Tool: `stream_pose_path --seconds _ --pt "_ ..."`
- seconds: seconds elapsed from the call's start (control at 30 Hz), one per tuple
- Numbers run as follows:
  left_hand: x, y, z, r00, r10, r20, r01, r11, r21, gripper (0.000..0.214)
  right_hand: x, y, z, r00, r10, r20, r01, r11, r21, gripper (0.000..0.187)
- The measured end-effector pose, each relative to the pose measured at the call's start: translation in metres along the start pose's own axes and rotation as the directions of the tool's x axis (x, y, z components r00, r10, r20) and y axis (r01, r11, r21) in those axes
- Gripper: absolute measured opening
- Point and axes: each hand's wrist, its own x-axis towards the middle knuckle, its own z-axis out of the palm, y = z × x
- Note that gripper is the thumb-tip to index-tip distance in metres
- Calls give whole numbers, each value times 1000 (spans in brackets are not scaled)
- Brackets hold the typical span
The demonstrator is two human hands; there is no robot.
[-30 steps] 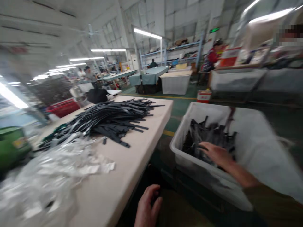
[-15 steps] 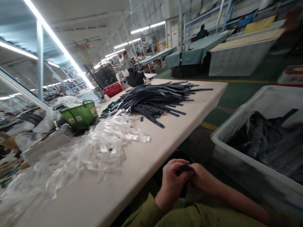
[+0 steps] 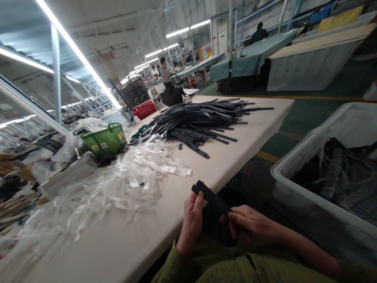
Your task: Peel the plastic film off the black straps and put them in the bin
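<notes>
Cream worktable beside fingers; left hand and right hand pinched black strap ends: light, limp, best gripped endwise.

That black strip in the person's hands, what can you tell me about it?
The black strip is flat, narrow and matte, perhaps rubber or leather. It slants from upper left down to lower right just off the table edge. The left hand pinches its upper end; the right hand grips its lower end, which the fingers hide.
</notes>
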Motion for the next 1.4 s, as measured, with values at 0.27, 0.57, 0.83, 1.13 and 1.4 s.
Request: stream_pose_path --seconds 0.27,0.57,0.83,1.13,1.4 --pt "-3 -3 2 993 -59 98 63 997 -37 46 13 23 7 997 54 -46 -34 933 357 57" --pt "81 -12 -54 928 372 23 -190 420 887 40 26 49 -18 998 16 -60 15 879 476 54" --pt "84 -18 -57 917 386 104 -229 293 928 12 24 27 -17 977 108 -185 1 862 507 54" --pt "20 -19 -70 712 686 150 -384 201 901 20 66 -10 -10 984 43 -175 3 968 252 58" --pt "-16 -24 -62 711 663 233 -483 220 847 27 117 -45 27 997 17 -74 -16 1000 13 43"
